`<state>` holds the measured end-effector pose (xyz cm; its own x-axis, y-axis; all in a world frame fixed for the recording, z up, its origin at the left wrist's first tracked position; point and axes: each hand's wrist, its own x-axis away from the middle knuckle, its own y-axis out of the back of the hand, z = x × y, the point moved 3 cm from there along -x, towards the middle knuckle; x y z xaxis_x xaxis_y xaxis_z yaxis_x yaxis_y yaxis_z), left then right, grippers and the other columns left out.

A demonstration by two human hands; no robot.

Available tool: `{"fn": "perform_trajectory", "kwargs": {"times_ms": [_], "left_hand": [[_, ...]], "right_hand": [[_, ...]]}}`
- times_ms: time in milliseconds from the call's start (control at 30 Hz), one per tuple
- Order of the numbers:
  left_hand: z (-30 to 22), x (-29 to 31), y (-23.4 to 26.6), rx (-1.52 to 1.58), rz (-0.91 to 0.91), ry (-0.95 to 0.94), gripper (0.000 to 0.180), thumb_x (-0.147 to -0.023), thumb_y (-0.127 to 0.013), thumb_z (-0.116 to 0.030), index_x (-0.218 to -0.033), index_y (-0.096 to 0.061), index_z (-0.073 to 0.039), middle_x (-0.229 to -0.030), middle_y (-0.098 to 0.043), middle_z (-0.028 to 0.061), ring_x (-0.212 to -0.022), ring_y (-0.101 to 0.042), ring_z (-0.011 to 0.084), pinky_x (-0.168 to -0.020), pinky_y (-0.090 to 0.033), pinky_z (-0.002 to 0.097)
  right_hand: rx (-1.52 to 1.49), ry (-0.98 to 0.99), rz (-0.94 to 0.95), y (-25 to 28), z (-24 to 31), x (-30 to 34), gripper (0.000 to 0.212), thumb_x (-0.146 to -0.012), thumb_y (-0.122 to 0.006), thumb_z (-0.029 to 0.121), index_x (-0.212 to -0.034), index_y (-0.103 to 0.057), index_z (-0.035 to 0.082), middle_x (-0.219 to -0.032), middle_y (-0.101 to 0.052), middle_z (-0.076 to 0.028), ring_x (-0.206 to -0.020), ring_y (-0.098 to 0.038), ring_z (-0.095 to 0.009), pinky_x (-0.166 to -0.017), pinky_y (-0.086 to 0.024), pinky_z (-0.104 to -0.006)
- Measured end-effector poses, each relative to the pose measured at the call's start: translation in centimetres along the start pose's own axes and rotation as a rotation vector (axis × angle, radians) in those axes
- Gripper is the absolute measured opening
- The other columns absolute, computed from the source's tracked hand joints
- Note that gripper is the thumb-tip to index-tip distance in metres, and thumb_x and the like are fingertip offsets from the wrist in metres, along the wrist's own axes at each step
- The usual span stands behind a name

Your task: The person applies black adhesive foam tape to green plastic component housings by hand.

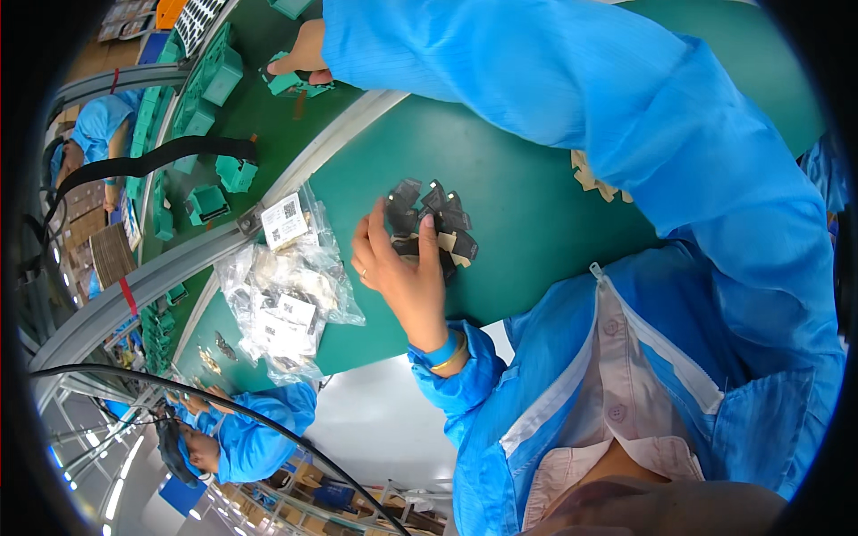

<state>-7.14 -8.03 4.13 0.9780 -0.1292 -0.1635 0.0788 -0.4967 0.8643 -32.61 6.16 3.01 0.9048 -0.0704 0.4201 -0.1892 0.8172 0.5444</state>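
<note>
My left hand (402, 272) rests at a loose pile of small black plastic parts (451, 219) on the green table (527, 196). Its thumb and forefinger are spread apart over the near side of the pile, and no part is plainly gripped between them. My right arm crosses the far side of the table. At its end, my right hand (304, 58) is closed on a small green tray (286, 85) on the dark green belt (259, 116). Something black shows at that tray's edge, partly hidden by the fingers.
Clear plastic bags with white labels (290, 304) lie left of the pile. Beige pieces (594, 179) show beneath my right sleeve. A metal rail (349, 134) divides table from belt, where more green trays (219, 71) stand. Two co-workers in blue (264, 433) are at the left.
</note>
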Motion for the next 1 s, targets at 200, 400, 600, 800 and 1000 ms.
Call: {"fn": "perform_trajectory", "kwargs": {"times_ms": [200,400,600,800,1000], "left_hand": [[-0.5,-1.0,-1.1,-0.038,0.009,-0.027,0.034,-0.081,-0.077,-0.021,-0.113,-0.07,-0.012,-0.114,-0.059,0.0086,-0.108,-0.053,0.0279,-0.096,-0.035,0.0459],[1.4,-1.0,-1.1,0.042,-0.148,-0.087,0.018,-0.083,-0.073,-0.008,-0.101,-0.073,-0.003,-0.092,-0.068,0.0113,-0.081,-0.066,0.0258,-0.074,-0.051,0.036],[0.9,-0.2,0.1,-0.024,-0.259,-0.099,0.02,-0.085,-0.069,-0.001,-0.105,-0.071,-0.001,-0.089,-0.071,0.0132,-0.078,-0.067,0.029,-0.07,-0.051,0.0368],[-0.2,0.2,1.4,0.296,-0.378,0.052,0.023,-0.085,-0.071,0.0,-0.108,-0.071,0.001,-0.086,-0.071,0.0098,-0.077,-0.066,0.0158,-0.072,-0.053,0.0312],[-1.6,0.6,1.8,0.658,-0.314,0.298,0.016,-0.088,-0.072,-0.005,-0.102,-0.07,0.002,-0.085,-0.069,0.0079,-0.076,-0.063,0.013,-0.073,-0.051,0.0256]], "right_hand": [[-0.226,0.267,0.14,4.3,-2.8,3.9,0.034,-0.091,-0.063,0.038,-0.097,-0.067,0.005,-0.074,-0.065,-0.006,-0.06,-0.063,-0.013,-0.053,-0.05,-0.0323],[-0.335,0.47,0.372,9.0,-7.0,22.7,0.028,-0.092,-0.062,0.029,-0.104,-0.065,0.004,-0.087,-0.066,-0.004,-0.075,-0.062,-0.01,-0.067,-0.051,-0.0271],[-0.296,0.481,0.297,10.1,-12.0,29.2,0.019,-0.095,-0.057,0.021,-0.101,-0.064,0.004,-0.093,-0.066,-0.002,-0.077,-0.059,-0.011,-0.07,-0.049,-0.0275],[-0.423,0.445,0.233,8.7,-14.5,31.3,0.015,-0.094,-0.057,0.016,-0.101,-0.064,0.004,-0.099,-0.065,-0.003,-0.087,-0.059,-0.011,-0.074,-0.049,-0.0263],[-0.524,0.4,0.215,7.3,-16.0,31.0,0.016,-0.094,-0.057,0.017,-0.102,-0.063,0.004,-0.099,-0.064,-0.005,-0.087,-0.059,-0.013,-0.073,-0.049,-0.0277]]}}
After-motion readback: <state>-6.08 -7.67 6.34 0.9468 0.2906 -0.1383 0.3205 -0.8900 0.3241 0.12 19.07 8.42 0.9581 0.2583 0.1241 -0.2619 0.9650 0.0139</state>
